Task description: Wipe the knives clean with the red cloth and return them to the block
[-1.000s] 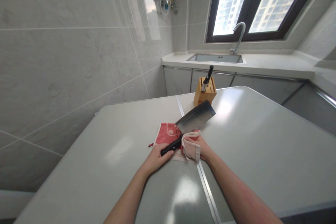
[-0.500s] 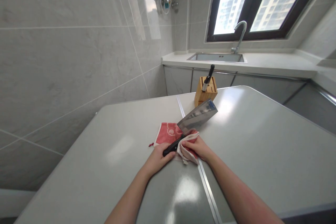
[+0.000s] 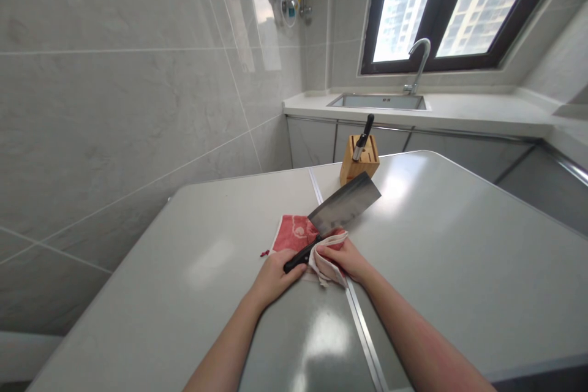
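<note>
A cleaver point(image 3: 345, 203) with a broad steel blade and black handle points up and to the right over the table. My left hand point(image 3: 280, 272) is closed round the end of its handle. A red towel point(image 3: 294, 231) with white edges and a pale pattern lies partly under the cleaver. My right hand point(image 3: 345, 257) grips a folded part of that towel against the handle near the blade. Some of the right fingers are hidden by the cloth.
A wooden knife block point(image 3: 359, 162) with one black-handled knife point(image 3: 364, 138) in it stands just beyond the blade's tip. The white table point(image 3: 220, 318) has a metal strip point(image 3: 365, 334) across it. Behind are a counter with a sink point(image 3: 381, 101) and a faucet point(image 3: 419, 64).
The cleaver's blade has turned slightly about its handle, so its face shows broader and its reflection differs. Both hands keep their grip in nearly the same place.
</note>
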{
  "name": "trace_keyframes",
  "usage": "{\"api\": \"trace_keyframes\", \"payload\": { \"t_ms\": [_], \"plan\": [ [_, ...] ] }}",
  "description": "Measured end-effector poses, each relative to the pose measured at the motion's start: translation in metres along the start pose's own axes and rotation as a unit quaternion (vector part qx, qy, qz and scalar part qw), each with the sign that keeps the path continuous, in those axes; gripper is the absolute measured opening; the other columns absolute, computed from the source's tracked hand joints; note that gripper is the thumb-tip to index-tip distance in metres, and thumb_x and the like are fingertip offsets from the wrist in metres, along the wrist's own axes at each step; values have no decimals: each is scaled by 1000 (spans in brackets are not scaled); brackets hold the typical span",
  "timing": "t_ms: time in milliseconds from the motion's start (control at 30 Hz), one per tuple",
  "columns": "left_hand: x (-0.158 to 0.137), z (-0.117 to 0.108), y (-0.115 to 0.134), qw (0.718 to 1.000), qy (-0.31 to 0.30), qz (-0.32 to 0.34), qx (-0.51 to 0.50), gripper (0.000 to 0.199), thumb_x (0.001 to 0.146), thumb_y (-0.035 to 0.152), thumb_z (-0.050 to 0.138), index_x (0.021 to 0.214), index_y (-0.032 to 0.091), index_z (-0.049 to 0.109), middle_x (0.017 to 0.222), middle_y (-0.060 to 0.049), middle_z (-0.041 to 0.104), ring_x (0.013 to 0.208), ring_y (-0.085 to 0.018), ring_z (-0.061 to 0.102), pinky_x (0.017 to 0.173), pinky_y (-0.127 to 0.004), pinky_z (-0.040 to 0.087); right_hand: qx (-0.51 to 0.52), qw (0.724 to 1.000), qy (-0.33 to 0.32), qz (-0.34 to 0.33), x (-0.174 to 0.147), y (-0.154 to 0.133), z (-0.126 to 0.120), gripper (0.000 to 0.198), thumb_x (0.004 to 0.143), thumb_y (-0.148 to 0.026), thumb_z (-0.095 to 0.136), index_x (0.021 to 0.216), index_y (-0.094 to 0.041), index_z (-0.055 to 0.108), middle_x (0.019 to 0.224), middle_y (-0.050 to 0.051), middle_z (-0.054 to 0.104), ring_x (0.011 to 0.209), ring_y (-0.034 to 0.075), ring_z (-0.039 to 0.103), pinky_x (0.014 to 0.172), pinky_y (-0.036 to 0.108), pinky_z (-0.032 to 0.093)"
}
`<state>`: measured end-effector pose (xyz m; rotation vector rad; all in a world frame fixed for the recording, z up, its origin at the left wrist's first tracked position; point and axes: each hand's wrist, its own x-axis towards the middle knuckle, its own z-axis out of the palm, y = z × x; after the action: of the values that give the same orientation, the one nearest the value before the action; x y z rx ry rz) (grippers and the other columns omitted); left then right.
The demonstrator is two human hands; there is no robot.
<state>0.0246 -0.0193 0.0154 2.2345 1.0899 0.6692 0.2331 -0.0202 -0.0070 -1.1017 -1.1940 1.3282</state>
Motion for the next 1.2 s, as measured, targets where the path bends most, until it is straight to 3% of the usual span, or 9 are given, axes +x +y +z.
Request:
{"api": "trace_keyframes", "payload": {
  "t_ms": [1200],
  "plan": [
    [0, -1, -1, 1000, 16, 0, -14, 27, 85, 40, 50, 87, 17, 63, 79, -4, 64, 71, -16, 56, 65, -25, 42, 2, 1000, 0, -5, 0, -7, 2, 34, 63, -38, 73, 85, -13, 65, 87, 8, 71, 82, 24, 65, 78, 37, 51]
  ]
}}
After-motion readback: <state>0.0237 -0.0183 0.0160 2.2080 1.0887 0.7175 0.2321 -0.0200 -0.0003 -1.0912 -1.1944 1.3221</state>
